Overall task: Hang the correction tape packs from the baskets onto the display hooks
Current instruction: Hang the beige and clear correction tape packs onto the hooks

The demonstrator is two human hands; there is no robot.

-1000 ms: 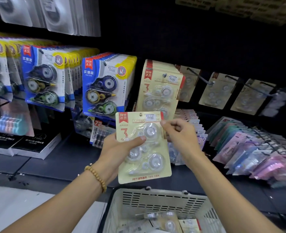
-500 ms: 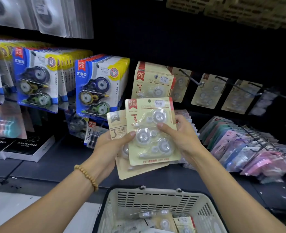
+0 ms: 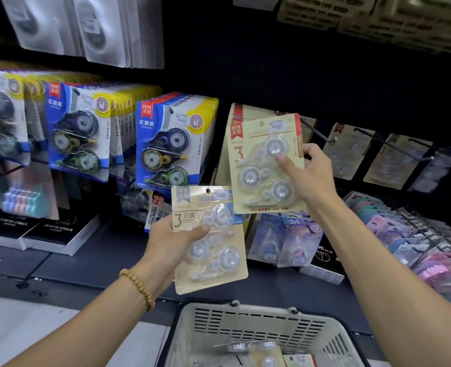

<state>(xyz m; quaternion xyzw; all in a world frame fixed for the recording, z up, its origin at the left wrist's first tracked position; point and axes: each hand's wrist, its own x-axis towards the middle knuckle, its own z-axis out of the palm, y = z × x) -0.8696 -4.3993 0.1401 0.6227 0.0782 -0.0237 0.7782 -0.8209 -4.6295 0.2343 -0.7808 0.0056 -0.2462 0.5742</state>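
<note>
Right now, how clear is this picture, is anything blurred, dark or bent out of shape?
Head view: the two beige packs, one in the right hand and one in the left hand, read fairly sharp; the blue packs at the far left smear with motion blur; the shelf wall above is almost black; the wide lens bows the edges, and the basket below looks stretched.

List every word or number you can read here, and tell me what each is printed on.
"3": pack in the right hand.
"3只装" and "Correc…": pack in the left hand.
"实惠装": hanging blue pack.
"Alarm clock": black box on the shelf.
"72" and "VALUE PACK": pack below the blue ones.
Price stickers and small print: too blurred to read.
</note>
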